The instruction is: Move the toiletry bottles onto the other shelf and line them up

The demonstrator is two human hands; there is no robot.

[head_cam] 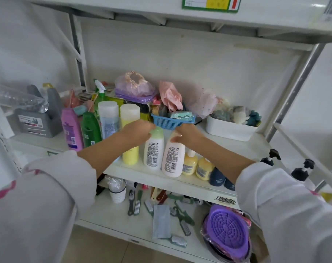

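- Two hands reach over the middle shelf (228, 141), each at the top of a white bottle near its front edge.
- The left hand (137, 130) has its fingers curled down around the pale green cap of the green-capped bottle (153, 149), which stands upright.
- The right hand (188, 134) has its fingers closed on the neck of the pink-white bottle (173, 158); this bottle leans slightly to the left and touches the green-capped one.
- To the left of these stand a yellow bottle (130, 130), a clear bottle (108, 118), a dark green bottle (90, 130) and a purple bottle (71, 129), all in a rough row.
- To the right stand two small yellow pump bottles (197, 166), then dark blue bottles (218, 177) partly hidden by the right forearm.
- Behind the row sit a blue mesh basket (171, 122) and a white tub (229, 130) holding bath sponges.
- The lower shelf (112, 215) carries brushes (136, 204) and a purple round lid (228, 226).
- Both sleeves are white with pink marks.
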